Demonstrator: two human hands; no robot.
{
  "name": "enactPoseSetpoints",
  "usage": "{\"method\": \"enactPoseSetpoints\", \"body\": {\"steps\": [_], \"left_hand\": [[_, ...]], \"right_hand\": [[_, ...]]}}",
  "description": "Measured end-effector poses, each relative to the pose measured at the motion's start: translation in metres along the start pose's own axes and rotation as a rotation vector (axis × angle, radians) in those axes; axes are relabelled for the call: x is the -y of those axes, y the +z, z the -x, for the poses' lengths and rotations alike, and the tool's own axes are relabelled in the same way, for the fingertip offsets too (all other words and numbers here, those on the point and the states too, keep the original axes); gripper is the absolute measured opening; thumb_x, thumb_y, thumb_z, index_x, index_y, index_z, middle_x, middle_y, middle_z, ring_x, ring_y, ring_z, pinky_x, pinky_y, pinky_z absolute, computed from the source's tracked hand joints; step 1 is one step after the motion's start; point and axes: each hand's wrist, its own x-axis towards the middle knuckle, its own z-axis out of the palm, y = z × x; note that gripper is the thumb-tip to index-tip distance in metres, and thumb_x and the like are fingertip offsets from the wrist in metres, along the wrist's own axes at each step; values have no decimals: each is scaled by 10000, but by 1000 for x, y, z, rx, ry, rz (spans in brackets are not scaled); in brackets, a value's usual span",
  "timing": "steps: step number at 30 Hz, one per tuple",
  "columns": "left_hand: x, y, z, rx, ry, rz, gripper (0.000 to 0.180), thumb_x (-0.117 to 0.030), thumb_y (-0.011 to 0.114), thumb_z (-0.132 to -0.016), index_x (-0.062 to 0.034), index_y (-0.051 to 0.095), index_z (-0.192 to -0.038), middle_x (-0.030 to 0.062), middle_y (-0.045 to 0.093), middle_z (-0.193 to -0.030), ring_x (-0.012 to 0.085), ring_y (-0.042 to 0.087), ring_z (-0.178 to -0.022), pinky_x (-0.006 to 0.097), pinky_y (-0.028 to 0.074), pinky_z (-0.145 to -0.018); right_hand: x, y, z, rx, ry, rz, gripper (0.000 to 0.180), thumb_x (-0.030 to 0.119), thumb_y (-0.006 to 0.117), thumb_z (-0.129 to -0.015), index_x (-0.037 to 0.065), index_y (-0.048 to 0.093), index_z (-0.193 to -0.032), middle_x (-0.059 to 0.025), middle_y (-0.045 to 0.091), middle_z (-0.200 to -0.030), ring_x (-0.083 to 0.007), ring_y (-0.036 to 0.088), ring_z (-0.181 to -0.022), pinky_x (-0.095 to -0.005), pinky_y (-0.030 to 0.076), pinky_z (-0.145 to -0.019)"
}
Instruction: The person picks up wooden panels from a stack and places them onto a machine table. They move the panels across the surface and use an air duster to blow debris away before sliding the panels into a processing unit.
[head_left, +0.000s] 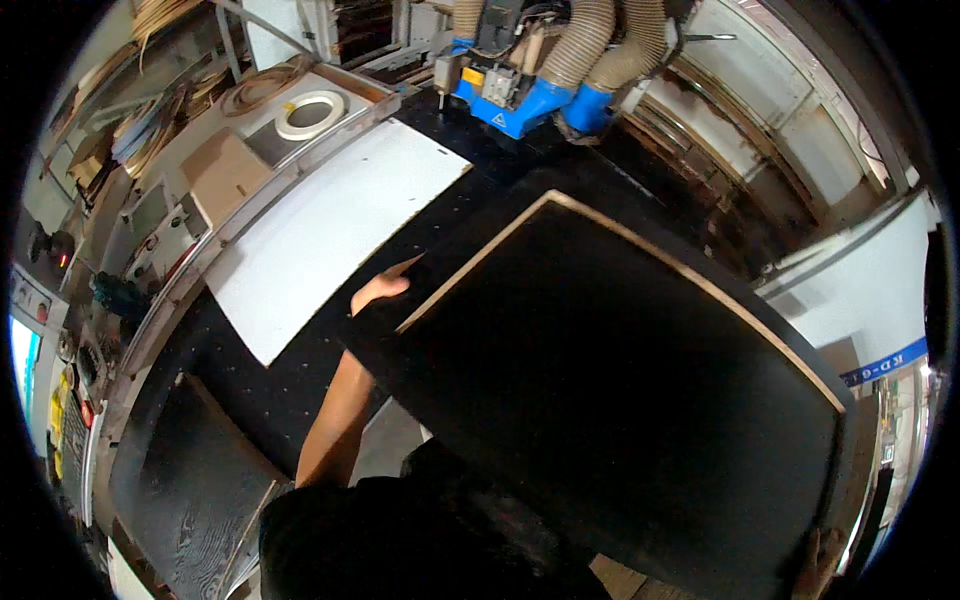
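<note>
A large black panel (620,400) fills the middle and right, tilted in front of me. A pale, wood-coloured line runs along its far sides, just inside a black border. My left hand (382,290) grips the panel's left edge, with the thumb showing on top and part of the hand hidden by the panel. At the lower right corner, my right hand (820,562) is closed on the panel's edge, dim and partly cut off by shadow. Left of the panel, a white board (330,230) lies on a black worktable (250,370) dotted with small pale specks.
A blue machine head (515,108) with ribbed hoses (580,45) stands over the far end. A tape roll (310,115) and a brown board (228,175) rest on the left side shelf. Another dark wood-grain panel (190,490) lies at the lower left.
</note>
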Motion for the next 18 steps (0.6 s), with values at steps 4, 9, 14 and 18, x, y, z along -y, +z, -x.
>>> {"method": "enactPoseSetpoints", "body": {"steps": [4, 9, 14, 18], "left_hand": [[-12, -84, 64, -186, 56, 73, 791, -234, 637, -848, 110, 482, -1543, 227, 630, -1460, 310, 663, -1259, 345, 499, -1102], [-21, -156, 149, -460, 23, 102, 752, -248, 611, -841, 110, 524, -1498, 212, 684, -1380, 306, 705, -1158, 327, 532, -1037], [-49, -132, 213, -841, 137, 72, 541, -248, 595, -892, 62, 661, -1331, 174, 752, -1185, 252, 732, -1007, 315, 574, -923], [-18, -149, 246, -1277, 370, -289, 295, -208, 647, -923, 8, 762, -1089, 124, 753, -988, 216, 722, -846, 305, 586, -837]], "right_hand": [[-8, 150, -101, 196, -508, 716, 554, 280, 614, -1092, 1, 392, -1517, -171, 632, -1170, -240, 591, -1041, -376, 464, -936], [19, 365, -198, 476, -234, 929, 523, 334, 719, -1028, -7, 494, -1354, -250, 685, -1162, -359, 682, -1033, -431, 497, -948], [-3, 551, -288, 607, -660, 1145, 751, 494, 688, -1006, -16, 461, -1508, -301, 726, -1171, -462, 714, -1086, -524, 536, -947], [37, 690, -306, 776, -805, 1091, 756, 492, 687, -990, 124, 438, -1602, -296, 707, -1292, -498, 671, -1209, -525, 536, -1032]]}}
